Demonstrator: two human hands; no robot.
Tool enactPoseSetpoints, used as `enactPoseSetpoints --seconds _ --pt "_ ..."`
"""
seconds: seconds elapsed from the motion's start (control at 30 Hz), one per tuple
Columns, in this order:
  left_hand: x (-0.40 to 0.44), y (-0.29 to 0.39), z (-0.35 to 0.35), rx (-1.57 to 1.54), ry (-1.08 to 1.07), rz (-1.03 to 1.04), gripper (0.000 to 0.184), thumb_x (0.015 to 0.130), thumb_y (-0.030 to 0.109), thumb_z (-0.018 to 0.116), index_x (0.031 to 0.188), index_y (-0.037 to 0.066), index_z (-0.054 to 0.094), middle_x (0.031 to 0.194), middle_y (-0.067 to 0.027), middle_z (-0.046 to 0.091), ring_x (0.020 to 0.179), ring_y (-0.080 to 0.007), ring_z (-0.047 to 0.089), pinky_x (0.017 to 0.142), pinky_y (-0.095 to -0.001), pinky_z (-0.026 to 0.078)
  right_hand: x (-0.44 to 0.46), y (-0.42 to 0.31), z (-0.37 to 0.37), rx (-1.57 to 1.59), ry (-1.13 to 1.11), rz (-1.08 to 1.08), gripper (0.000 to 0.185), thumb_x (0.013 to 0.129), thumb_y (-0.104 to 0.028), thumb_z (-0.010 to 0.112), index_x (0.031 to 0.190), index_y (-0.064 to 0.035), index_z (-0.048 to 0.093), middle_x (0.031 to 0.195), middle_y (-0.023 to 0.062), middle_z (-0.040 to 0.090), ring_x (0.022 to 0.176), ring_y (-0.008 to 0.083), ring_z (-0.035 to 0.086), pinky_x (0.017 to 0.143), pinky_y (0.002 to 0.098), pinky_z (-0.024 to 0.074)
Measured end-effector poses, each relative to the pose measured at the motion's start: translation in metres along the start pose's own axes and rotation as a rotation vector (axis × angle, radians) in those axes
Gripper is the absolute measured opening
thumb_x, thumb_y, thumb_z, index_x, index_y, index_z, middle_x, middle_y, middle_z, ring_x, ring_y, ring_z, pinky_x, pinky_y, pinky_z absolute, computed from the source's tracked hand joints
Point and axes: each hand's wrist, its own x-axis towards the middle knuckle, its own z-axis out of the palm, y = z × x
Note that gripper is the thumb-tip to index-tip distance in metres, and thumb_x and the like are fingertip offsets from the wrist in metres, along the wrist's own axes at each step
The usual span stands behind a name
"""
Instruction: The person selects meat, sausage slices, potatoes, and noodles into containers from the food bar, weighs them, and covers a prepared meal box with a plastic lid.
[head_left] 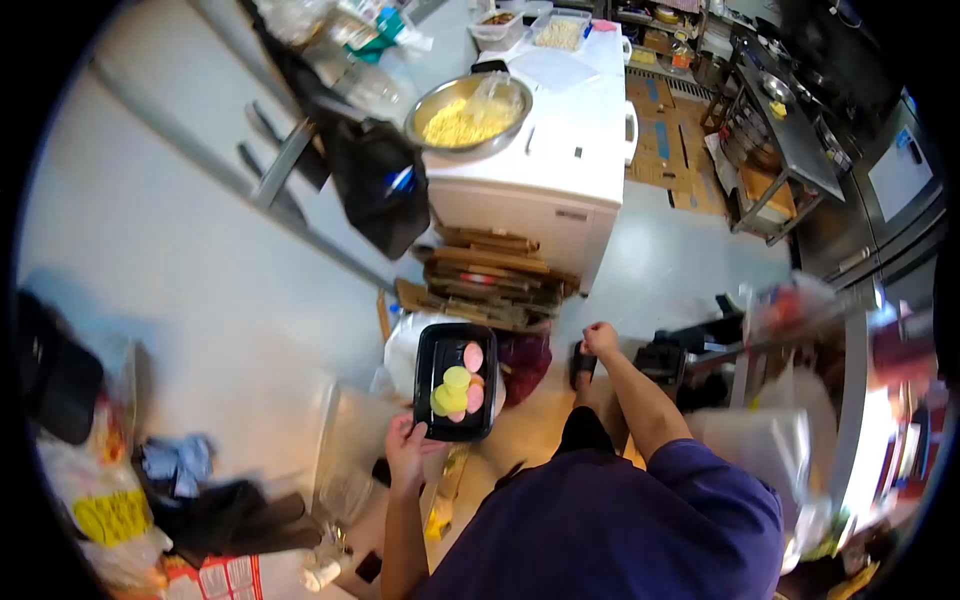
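My left hand [405, 447] grips the near left corner of a black rectangular plastic tray [425, 375], thumb over the rim. Inside the tray lie several thin round pieces, some pale green [452, 393] and some pink [473, 356]; I cannot tell what they are. My right hand [600, 340] is held out to the right of the tray, apart from it, with its fingers curled together. Whatever may be between those fingers is too small to make out.
Ahead stands a white chest freezer [585, 150] bearing a metal bowl [415, 125] of yellow food and plastic containers. Flattened cardboard [490, 275] is stacked before it. Knives [268, 130] and a black bag [375, 180] hang on the left wall. Shelving [850, 400] stands close on the right.
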Motion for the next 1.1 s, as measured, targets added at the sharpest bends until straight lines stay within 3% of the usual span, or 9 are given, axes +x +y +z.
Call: enactPoseSetpoints --seconds 0.17,0.2,0.3,0.37,0.5,0.67,0.8,0.93,1.1 --pt "0.124 0.032 0.126 0.010 0.054 -0.051 0.017 0.096 0.000 0.054 0.112 0.003 0.052 0.095 -0.0150 0.068 0.072 -0.0257 0.072 0.064 -0.0391 0.065 0.151 -0.008 -0.059 -0.136 -0.098 0.168 0.014 0.082 -0.010 0.066 0.086 0.0013 0.073 0.070 0.0137 0.069 0.056 0.0230 0.068 0.048 0.0376 0.0565" --pt "0.156 0.022 0.145 -0.063 0.065 -0.034 0.017 0.095 0.000 0.054 0.113 0.002 0.053 0.095 -0.0147 0.068 0.070 -0.0257 0.072 0.061 -0.0384 0.064 0.177 0.005 -0.077 -0.613 -0.248 -0.134 0.015 0.082 -0.010 0.066 0.088 0.0006 0.074 0.072 0.0133 0.070 0.058 0.0233 0.070 0.050 0.0368 0.0576" --pt "0.238 0.069 0.243 0.004 -0.052 -0.031 0.016 0.098 0.002 0.054 0.113 0.001 0.051 0.096 -0.0127 0.063 0.067 -0.0246 0.069 0.060 -0.0362 0.063 0.216 -0.017 -0.128 -0.207 -0.107 0.250 0.021 0.084 -0.020 0.062 0.085 -0.0035 0.076 0.069 0.0129 0.072 0.060 0.0238 0.071 0.068 0.0361 0.0590" --pt "0.301 0.087 0.289 0.047 -0.143 -0.041 0.015 0.099 0.003 0.054 0.114 0.003 0.051 0.097 -0.0129 0.063 0.066 -0.0233 0.069 0.058 -0.0350 0.062 0.239 -0.047 -0.158 -0.172 -0.098 0.326 0.022 0.085 -0.020 0.061 0.085 -0.0035 0.076 0.066 0.0125 0.071 0.059 0.0239 0.071 0.064 0.0376 0.0586" --pt "0.421 0.090 0.375 0.115 -0.199 0.039 0.015 0.100 0.005 0.053 0.114 0.002 0.050 0.098 -0.0117 0.063 0.057 -0.0216 0.065 0.052 -0.0330 0.059 0.297 -0.081 -0.204 -0.238 -0.045 0.095 0.020 0.086 -0.016 0.063 0.090 0.0024 0.071 0.076 0.0125 0.071 0.058 0.0198 0.069 0.051 0.0342 0.0560" --pt "0.512 0.090 0.468 0.322 -0.065 0.040 0.018 0.100 0.007 0.054 0.118 0.003 0.052 0.092 -0.0126 0.067 0.058 -0.0190 0.065 0.048 -0.0313 0.053 0.346 -0.228 -0.258 -0.415 0.065 -0.460 0.022 0.089 -0.020 0.067 0.097 0.0007 0.070 0.084 0.0149 0.072 0.072 0.0246 0.071 0.068 0.0351 0.0582" --pt "0.564 0.072 0.511 0.336 0.106 0.101 0.016 0.099 0.006 0.055 0.115 0.002 0.059 0.088 -0.0113 0.070 0.058 -0.0175 0.063 0.047 -0.0326 0.050 0.426 -0.301 -0.256 -0.434 -0.188 -0.780 0.022 0.088 -0.011 0.068 0.108 -0.0028 0.068 0.102 0.0177 0.068 0.088 0.0319 0.070 0.080 0.0390 0.0567" --pt "0.593 0.033 0.524 0.305 0.323 0.146 0.022 0.101 0.011 0.058 0.120 0.001 0.061 0.097 -0.0088 0.070 0.075 -0.0141 0.063 0.064 -0.0287 0.050 0.499 -0.350 -0.221 -0.555 -0.438 -0.992 0.042 0.087 -0.007 0.061 0.129 -0.0085 0.062 0.126 0.0208 0.057 0.115 0.0394 0.055 0.097 0.0463 0.0474" --pt "0.572 0.079 0.558 0.149 0.538 -0.023 0.033 0.101 0.022 0.061 0.123 -0.002 0.061 0.101 -0.0071 0.068 0.061 -0.0072 0.056 0.048 -0.0247 0.042 0.546 -0.368 -0.206 -0.709 -0.681 -1.141 0.051 0.086 -0.005 0.053 0.136 -0.0131 0.059 0.136 0.0214 0.050 0.121 0.0377 0.052 0.099 0.0462 0.0434"
